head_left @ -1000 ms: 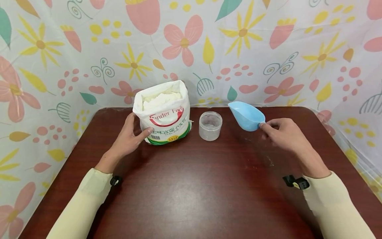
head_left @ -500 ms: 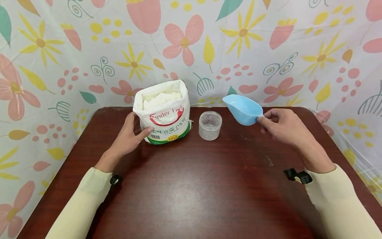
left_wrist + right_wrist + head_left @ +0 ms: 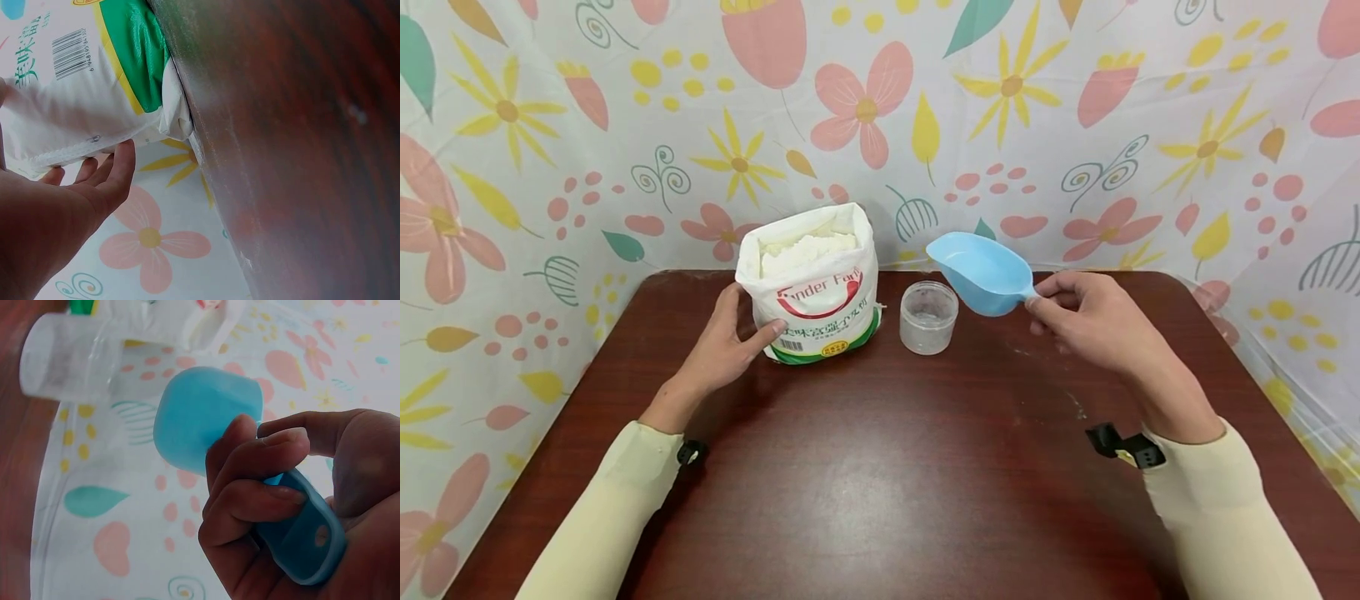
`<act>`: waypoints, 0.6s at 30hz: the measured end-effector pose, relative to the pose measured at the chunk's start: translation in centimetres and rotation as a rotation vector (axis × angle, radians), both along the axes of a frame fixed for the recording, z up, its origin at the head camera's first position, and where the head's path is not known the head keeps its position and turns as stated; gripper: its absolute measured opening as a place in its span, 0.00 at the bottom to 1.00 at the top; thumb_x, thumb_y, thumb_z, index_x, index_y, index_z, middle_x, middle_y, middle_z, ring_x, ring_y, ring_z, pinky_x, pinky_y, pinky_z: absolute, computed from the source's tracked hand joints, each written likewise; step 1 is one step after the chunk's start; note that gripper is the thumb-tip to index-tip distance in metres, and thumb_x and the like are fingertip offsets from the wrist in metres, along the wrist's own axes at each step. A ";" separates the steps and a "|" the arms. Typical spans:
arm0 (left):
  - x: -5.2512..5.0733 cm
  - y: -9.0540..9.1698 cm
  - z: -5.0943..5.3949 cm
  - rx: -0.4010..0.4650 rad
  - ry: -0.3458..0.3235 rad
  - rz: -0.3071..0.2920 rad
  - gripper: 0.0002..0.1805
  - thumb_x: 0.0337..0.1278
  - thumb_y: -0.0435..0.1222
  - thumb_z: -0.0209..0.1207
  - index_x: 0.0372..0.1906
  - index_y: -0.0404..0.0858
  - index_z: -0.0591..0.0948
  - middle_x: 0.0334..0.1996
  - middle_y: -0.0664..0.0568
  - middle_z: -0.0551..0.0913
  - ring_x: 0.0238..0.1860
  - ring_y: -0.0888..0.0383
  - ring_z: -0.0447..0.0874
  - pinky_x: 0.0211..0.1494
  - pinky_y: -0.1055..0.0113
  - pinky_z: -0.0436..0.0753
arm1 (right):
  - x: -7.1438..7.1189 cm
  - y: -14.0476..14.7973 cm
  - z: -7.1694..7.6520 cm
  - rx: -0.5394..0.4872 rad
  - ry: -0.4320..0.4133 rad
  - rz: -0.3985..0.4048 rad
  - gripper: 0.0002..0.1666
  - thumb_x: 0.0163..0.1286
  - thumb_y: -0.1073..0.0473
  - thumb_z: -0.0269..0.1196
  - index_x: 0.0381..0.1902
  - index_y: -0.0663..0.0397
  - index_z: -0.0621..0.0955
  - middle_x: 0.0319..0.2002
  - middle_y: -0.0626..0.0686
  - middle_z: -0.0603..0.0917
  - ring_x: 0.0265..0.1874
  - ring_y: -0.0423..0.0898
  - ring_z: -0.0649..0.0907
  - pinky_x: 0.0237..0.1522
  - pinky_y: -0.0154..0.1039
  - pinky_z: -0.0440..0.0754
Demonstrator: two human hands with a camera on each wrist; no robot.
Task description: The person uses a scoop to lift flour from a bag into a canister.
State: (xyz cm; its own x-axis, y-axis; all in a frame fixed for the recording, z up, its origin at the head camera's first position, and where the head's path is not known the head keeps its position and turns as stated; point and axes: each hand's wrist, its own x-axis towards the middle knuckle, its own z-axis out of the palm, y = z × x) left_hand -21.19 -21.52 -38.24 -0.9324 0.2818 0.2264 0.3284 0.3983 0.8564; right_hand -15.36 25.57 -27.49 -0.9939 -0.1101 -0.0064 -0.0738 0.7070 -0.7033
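An open white bag (image 3: 820, 292) of white powder stands upright at the table's back left. My left hand (image 3: 718, 342) holds its left side, thumb on the front; in the left wrist view the fingers (image 3: 125, 162) lie along the bag's edge (image 3: 62, 112). My right hand (image 3: 1090, 321) grips the handle of a blue scoop (image 3: 981, 275), raised above the table with its spout pointing left. In the right wrist view the fingers curl round the handle (image 3: 306, 544). Between bag and scoop stands a clear round jar (image 3: 928, 321), its mouth uncovered.
The dark wooden table (image 3: 865, 483) reaches back to a wall covering (image 3: 865, 167) with a flower print. Faint white specks (image 3: 1078, 406) lie on the tabletop at the right. A small black device (image 3: 691, 453) is at the left cuff, another (image 3: 1127, 447) at the right.
My right hand has carried the blue scoop up and to the left, bringing its spout close to the jar. The left hand, bag and jar have stayed in place.
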 end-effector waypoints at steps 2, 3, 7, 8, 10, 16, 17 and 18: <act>0.1 0.0 0.0 0.002 0.001 -0.004 0.47 0.73 0.42 0.67 0.84 0.47 0.51 0.76 0.46 0.57 0.75 0.48 0.62 0.72 0.42 0.74 | 0.1 -0.5 0.2 -0.012 0.006 0.010 0.17 0.81 0.51 0.61 0.53 0.61 0.82 0.29 0.51 0.87 0.21 0.48 0.80 0.23 0.39 0.78; 0.1 0.0 0.0 0.005 0.001 -0.007 0.47 0.73 0.42 0.67 0.84 0.47 0.50 0.76 0.46 0.57 0.75 0.47 0.63 0.72 0.42 0.74 | 0.1 -0.7 0.3 -0.017 0.008 0.016 0.17 0.82 0.51 0.61 0.52 0.60 0.82 0.29 0.51 0.87 0.21 0.48 0.79 0.23 0.39 0.78; 0.1 0.0 -0.1 -0.004 0.005 -0.001 0.47 0.73 0.42 0.67 0.84 0.46 0.50 0.77 0.46 0.56 0.76 0.47 0.61 0.73 0.41 0.74 | 0.2 -1.3 0.7 -0.022 0.025 0.040 0.17 0.82 0.50 0.61 0.52 0.58 0.83 0.30 0.51 0.86 0.20 0.48 0.79 0.22 0.39 0.76; 0.1 0.0 -0.1 -0.010 0.006 0.003 0.47 0.72 0.42 0.67 0.84 0.46 0.51 0.77 0.46 0.56 0.76 0.47 0.60 0.73 0.41 0.73 | 0.2 -1.5 0.8 -0.026 0.025 0.046 0.17 0.82 0.50 0.61 0.53 0.58 0.83 0.30 0.51 0.86 0.20 0.48 0.79 0.22 0.39 0.76; 0.1 0.0 -0.1 -0.021 0.006 0.011 0.47 0.72 0.43 0.68 0.84 0.46 0.51 0.77 0.46 0.56 0.77 0.47 0.59 0.73 0.41 0.73 | 0.2 -1.7 1.1 -0.038 0.017 0.061 0.16 0.82 0.51 0.61 0.53 0.59 0.83 0.30 0.51 0.86 0.21 0.48 0.78 0.22 0.40 0.76; 0.1 0.0 0.0 -0.014 -0.005 0.013 0.47 0.72 0.44 0.68 0.83 0.46 0.51 0.77 0.46 0.56 0.76 0.47 0.60 0.72 0.40 0.74 | 0.1 -2.7 1.8 -0.068 0.002 0.100 0.16 0.82 0.51 0.61 0.52 0.59 0.83 0.30 0.52 0.84 0.21 0.51 0.79 0.22 0.40 0.76; 0.1 0.1 0.0 -0.016 -0.006 0.012 0.47 0.72 0.44 0.68 0.84 0.46 0.51 0.77 0.46 0.56 0.76 0.47 0.60 0.72 0.41 0.74 | 0.1 -2.8 1.9 -0.064 0.009 0.104 0.16 0.82 0.51 0.61 0.52 0.59 0.83 0.30 0.52 0.84 0.21 0.50 0.79 0.22 0.40 0.76; 0.0 0.1 0.0 -0.013 -0.007 0.012 0.47 0.72 0.44 0.67 0.84 0.46 0.51 0.77 0.46 0.56 0.75 0.47 0.60 0.72 0.40 0.75 | 0.0 -2.9 2.1 -0.060 0.013 0.109 0.16 0.82 0.51 0.60 0.52 0.59 0.83 0.29 0.52 0.84 0.21 0.50 0.78 0.22 0.40 0.75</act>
